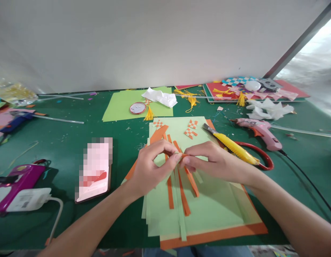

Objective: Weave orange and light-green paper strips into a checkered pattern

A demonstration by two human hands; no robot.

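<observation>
Both my hands meet over a stack of pale green paper (221, 203). My left hand (157, 162) pinches narrow paper strips, orange and light green, between thumb and fingers. From the other side my right hand (208, 157) pinches the same strips, its fingertips almost touching the left ones. Beneath my hands, loose orange strips (169, 192) and a long light green strip (182, 225) lie on the stack. Small orange-and-white checked woven pieces (190, 133) rest near its top. A yellow utility knife (232, 145) lies beside my right hand, over red-handled scissors (267, 157).
A phone (97, 171) lies left of the stack, near a purple power strip (23, 182). The pink glue gun (259, 130) sits at right with its black cord trailing forward. Farther back are crumpled white tissue (160, 97), a round tin (138, 107) and yellow tassels (149, 113).
</observation>
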